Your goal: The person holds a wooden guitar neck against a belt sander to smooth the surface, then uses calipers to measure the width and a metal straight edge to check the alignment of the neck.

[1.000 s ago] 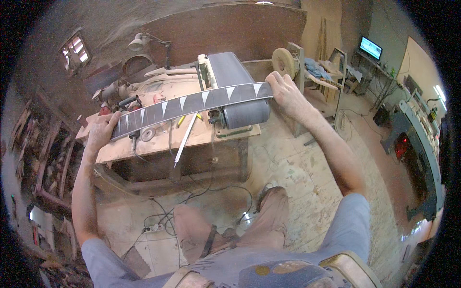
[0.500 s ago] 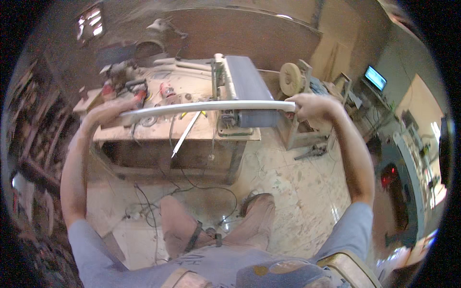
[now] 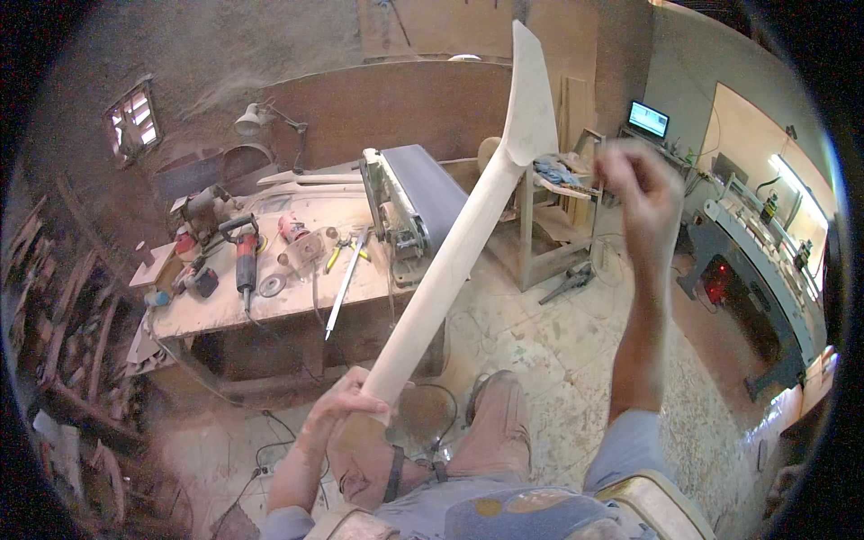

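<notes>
Pale, long, smooth wooden piece (image 3: pixel 447 274): lower end gripped in the bare left hand (image 3: pixel 346 402), fingers wrapped around it. Long axis runs from that grip toward one o'clock. Bare right hand (image 3: pixel 641 184), blurred, apart at the flared end's (image 3: pixel 531 112) four o'clock; closure cannot be told, nothing visibly held.

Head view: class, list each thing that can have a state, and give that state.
Left hand: closed around the pale wooden piece's lower end.
Right hand: raised, apart from the piece; grip too blurred to tell.
Pale wooden piece: tilted, flared end up.
Monitor: lit.
Strip light: lit.
Red-and-black angle grinder: lying on the bench; running or not, unclear.
Belt sander: belt fitted; running or not, unclear.
</notes>
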Demonstrator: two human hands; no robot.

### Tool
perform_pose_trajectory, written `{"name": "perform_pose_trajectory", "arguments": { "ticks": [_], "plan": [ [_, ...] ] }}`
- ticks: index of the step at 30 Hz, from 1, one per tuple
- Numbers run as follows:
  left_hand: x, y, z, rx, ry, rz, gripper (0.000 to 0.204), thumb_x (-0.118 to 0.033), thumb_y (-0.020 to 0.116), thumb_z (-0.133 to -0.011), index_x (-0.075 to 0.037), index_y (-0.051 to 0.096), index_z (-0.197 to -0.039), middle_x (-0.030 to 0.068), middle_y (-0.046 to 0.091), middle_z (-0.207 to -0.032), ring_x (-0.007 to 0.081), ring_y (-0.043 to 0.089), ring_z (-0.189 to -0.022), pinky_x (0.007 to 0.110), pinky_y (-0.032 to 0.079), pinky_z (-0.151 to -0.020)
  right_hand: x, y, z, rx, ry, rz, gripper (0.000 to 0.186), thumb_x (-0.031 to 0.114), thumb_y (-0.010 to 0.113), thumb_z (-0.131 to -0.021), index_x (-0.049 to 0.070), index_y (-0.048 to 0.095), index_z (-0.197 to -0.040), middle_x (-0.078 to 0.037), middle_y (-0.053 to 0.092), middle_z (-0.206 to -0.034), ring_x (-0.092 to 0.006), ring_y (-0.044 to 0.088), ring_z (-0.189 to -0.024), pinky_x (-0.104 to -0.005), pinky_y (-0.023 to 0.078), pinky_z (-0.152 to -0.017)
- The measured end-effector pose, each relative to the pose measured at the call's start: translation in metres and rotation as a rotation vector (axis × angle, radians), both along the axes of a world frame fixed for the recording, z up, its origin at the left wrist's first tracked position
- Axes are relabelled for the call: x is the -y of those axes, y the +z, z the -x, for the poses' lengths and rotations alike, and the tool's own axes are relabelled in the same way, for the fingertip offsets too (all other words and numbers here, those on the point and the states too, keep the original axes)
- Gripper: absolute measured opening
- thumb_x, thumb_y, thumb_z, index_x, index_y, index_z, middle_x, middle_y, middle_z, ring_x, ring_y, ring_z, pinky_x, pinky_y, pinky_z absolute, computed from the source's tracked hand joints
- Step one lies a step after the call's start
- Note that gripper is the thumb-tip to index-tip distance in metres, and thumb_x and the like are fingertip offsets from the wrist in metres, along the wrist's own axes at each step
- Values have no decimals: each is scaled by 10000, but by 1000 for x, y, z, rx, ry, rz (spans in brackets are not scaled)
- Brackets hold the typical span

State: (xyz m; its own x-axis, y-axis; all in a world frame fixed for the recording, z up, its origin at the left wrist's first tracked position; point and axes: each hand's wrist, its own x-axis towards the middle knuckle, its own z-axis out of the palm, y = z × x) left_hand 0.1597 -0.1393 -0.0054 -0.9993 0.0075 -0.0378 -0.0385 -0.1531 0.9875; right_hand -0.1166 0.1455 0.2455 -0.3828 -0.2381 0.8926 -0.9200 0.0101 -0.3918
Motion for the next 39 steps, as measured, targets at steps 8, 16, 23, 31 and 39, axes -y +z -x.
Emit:
{"name": "perform_pose_trajectory", "arguments": {
  "ticks": [8, 16, 23, 31, 39],
  "plan": [
    [-48, -28, 45, -87, -47, -136, 620, -273, 819, -757, 81, 654, -1239, 113, 733, -974, 206, 707, -836, 337, 559, -798, 62, -186, -63, 768, 826, -227, 441, 222, 645, -1003, 35, 475, -1365, -131, 702, -1079, -238, 654, -1105, -389, 514, -978],
    [-53, 22, 72, -282, 264, 535, 289, -204, 740, -916, 10, 735, -1112, 85, 751, -961, 115, 659, -876, 301, 539, -787, 86, -188, -42, 890, 801, -202, 383, 185, 640, -992, 44, 461, -1300, -69, 654, -901, -154, 669, -764, -313, 573, -657],
    [2, 195, 74, -1023, 811, 1181, 82, -73, 711, -853, -5, 748, -880, 159, 749, -881, 251, 743, -855, 345, 578, -780, 55, -118, 25, 367, 306, -548, 312, 216, 701, -907, 78, 608, -1171, -63, 686, -830, -151, 652, -723, -325, 530, -693],
    [65, 254, 134, -28, 585, 1560, 568, -503, 496, -1003, -8, 771, -967, 194, 748, -877, 329, 726, -868, 423, 547, -844, 67, -58, 91, -376, 99, -873, 357, 160, 677, -863, 198, 638, -1216, -100, 722, -1087, -322, 692, -1009, -439, 543, -863],
    [107, 175, 166, 192, 405, 1431, 668, -609, 468, -985, -9, 764, -975, 181, 742, -960, 292, 690, -928, 413, 500, -886, 91, -76, 144, -448, 26, -915, 469, 85, 742, -778, 165, 608, -1220, -68, 657, -1083, -299, 614, -1136, -440, 515, -963]
  ]
}}
